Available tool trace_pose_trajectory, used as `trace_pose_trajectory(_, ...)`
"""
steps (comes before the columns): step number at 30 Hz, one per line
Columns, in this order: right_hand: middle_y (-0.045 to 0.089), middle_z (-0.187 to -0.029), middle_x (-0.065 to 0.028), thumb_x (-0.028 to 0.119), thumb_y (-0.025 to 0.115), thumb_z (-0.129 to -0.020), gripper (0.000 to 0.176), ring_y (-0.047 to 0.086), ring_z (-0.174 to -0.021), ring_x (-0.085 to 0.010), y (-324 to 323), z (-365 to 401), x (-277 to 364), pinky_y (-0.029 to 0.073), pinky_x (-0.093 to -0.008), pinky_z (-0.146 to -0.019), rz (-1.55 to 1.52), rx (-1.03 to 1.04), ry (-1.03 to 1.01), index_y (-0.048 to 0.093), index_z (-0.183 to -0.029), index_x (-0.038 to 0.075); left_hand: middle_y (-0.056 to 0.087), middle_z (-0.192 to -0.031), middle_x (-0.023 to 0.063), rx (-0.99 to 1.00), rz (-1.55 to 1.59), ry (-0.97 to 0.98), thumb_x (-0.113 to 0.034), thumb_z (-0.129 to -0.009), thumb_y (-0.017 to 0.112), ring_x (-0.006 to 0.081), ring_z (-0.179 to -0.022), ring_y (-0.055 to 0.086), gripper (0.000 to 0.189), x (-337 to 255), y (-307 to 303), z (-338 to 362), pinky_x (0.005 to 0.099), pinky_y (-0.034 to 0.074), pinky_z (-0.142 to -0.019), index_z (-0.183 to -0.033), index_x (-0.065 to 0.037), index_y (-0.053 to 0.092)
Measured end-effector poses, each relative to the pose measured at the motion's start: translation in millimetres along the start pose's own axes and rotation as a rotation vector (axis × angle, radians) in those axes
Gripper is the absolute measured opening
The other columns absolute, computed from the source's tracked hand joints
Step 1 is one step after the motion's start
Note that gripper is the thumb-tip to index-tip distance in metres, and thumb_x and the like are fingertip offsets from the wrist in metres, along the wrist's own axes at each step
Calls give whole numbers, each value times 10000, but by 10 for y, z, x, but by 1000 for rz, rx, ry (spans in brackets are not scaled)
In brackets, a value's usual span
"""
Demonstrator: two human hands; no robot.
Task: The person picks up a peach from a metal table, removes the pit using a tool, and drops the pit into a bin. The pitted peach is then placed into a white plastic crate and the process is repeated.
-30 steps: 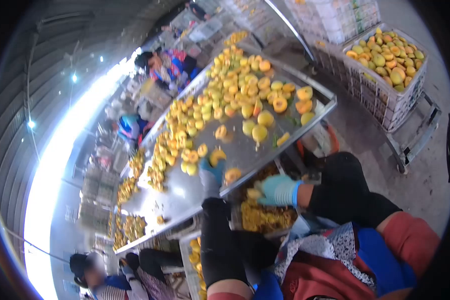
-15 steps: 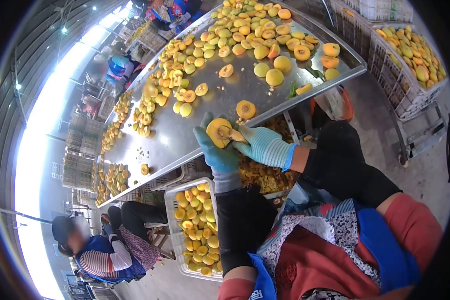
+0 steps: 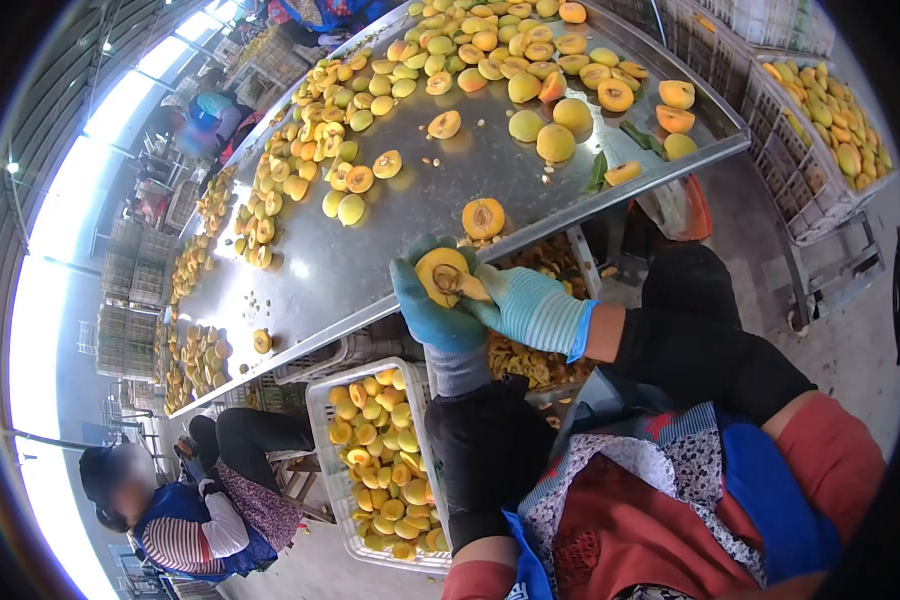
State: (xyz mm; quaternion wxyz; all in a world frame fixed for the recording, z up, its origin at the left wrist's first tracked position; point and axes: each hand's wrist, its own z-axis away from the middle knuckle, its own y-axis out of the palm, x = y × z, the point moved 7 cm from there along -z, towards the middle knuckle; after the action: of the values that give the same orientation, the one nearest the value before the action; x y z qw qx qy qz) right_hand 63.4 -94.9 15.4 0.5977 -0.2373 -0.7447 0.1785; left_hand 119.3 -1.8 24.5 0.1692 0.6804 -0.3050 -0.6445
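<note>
My left hand, in a teal-coated glove, is wrapped round a halved yellow fruit, its cut face turned up. In my right hand, in a striped glove, is a small pitting tool with a pale handle; its curved metal end rests at the middle of the cut face. Both hands are close together just off the near edge of the metal table. Another fruit half lies cut side up on the table, just beyond my hands.
Piles of fruit cover the table's far side. A white crate of fruit halves stands below, left of my arm. Fruit scraps lie under the table edge. A full crate is at right. A co-worker sits at lower left.
The view has shifted, so the table and crates appear moved. The curved metal end of the tool now shows as a loop in the fruit half; both hands keep their hold.
</note>
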Motion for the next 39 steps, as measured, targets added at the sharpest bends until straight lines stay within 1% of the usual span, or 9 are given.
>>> trace_pose_trajectory(14, 640, -845, -277, 277, 556, -906, 310, 625, -846, -457, 87, 95, -36, 494, -511, -737, -110, 60, 11, 527, -1009, -14, 617, -1001, 162, 2, -15, 19, -413, -982, 453, 288, -921, 611, 462, 11, 35, 89, 418, 535, -799, -1127, 9, 574)
trace_pose_trajectory(20, 654, -886, -265, 331, 549, -930, 351, 630, -863, -450, 145, 161, -66, 489, -498, -774, -149, 175, 98, 565, -1030, -5, 631, -972, 163, 263, -317, -98, -391, -991, 439, 277, -863, 628, 445, 17, -116, -41, 404, 537, -785, -1094, 17, 583)
trace_pose_trajectory(23, 656, -906, -258, 359, 535, -938, 386, 629, -893, -440, 202, 189, -9, 489, -478, -795, -459, 133, 80, 585, -1044, -9, 643, -918, 166, 0, -217, 142, -393, -989, 456, 276, -824, 636, 453, -105, -22, 40, 409, 541, -765, -1057, 34, 588)
trace_pose_trajectory(26, 654, -909, -252, 372, 519, -947, 406, 629, -900, -429, 371, 210, -113, 487, -459, -801, -480, 258, 119, 592, -1050, -14, 645, -834, 161, -77, -195, 75, -402, -981, 485, 273, -759, 641, 457, -134, -32, 110, 409, 549, -736, -977, 33, 624)
trace_pose_trajectory(29, 647, -911, -267, 364, 510, -950, 405, 623, -890, -438, 124, 229, 63, 483, -458, -801, -256, 422, 191, 590, -1059, -18, 644, -755, 165, 256, -348, 41, -399, -975, 495, 276, -667, 634, 473, -170, -16, 14, 403, 556, -689, -873, 36, 648)
trace_pose_trajectory(30, 645, -795, -197, 389, 509, -958, 398, 636, -749, -366, 160, 199, 30, 495, -425, -706, -247, 384, 68, 584, -995, 0, 645, -738, 168, 218, -377, 12, -402, -975, 482, 275, -644, 632, 488, -136, -58, 2, 397, 555, -663, -850, 39, 649)
trace_pose_trajectory(33, 575, -661, -84, 421, 498, -972, 389, 582, -591, -222, 223, 414, 0, 466, -352, -564, -621, 698, 435, 559, -914, 41, 649, -697, 177, 167, -334, -93, -376, -970, 468, 260, -584, 624, 499, -51, -66, -11, 361, 539, -596, -785, 50, 650)
trace_pose_trajectory(36, 481, -607, 6, 445, 497, -977, 382, 471, -502, -109, 331, 474, -69, 389, -277, -458, -885, 810, 456, 528, -852, 85, 658, -684, 184, 249, -207, -196, -320, -957, 494, 236, -554, 618, 462, -14, 16, 45, 320, 516, -562, -753, 63, 650)
trace_pose_trajectory(39, 476, -610, 14, 432, 487, -984, 351, 452, -495, -105, 177, 336, -5, 367, -266, -444, -509, 623, 100, 539, -861, 107, 654, -686, 191, 335, -343, -217, -357, -956, 499, 246, -550, 616, 487, 8, 35, 19, 339, 519, -551, -773, 67, 652)
